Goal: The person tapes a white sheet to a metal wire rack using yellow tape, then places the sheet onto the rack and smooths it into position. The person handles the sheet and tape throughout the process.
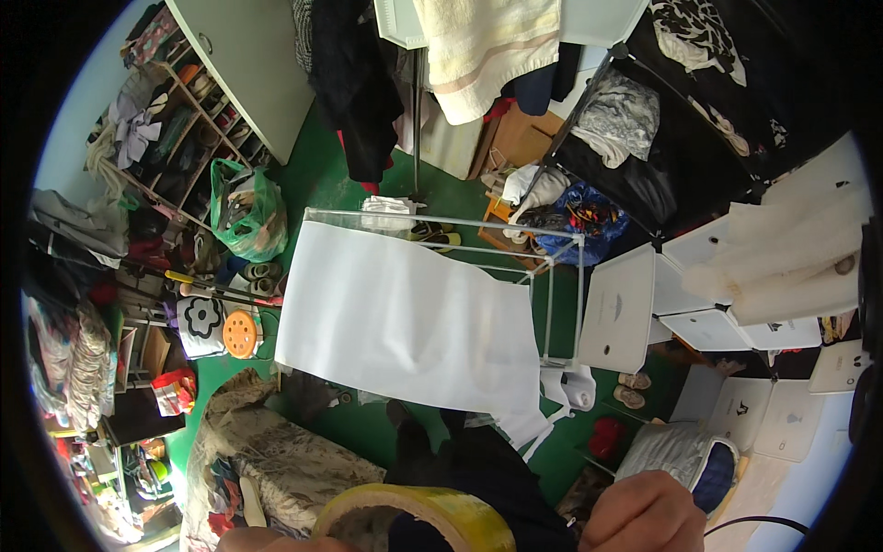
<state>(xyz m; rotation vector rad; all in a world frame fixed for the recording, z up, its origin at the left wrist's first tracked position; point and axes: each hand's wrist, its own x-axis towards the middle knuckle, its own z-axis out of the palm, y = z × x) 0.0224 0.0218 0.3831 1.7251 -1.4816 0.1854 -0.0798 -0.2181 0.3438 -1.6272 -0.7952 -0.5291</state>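
Yellow tape roll [414, 517] sits at the bottom edge of view, centre-left, ring tipped up toward me w/ the hollow core showing. My left hand [276, 543] is under it at the very bottom, only a sliver visible, so can't tell if fingers are curled or spread; it touches the roll's lower left rim. My right hand [644, 513] is just right of the roll, knuckles up, fingers curled into a loose fist, apart from the tape. A thin black cord [763, 523] runs off to the right of it. Ahead, a white sheet [405, 322] is draped over a white wire frame [561, 294] on the green floor [322, 184].
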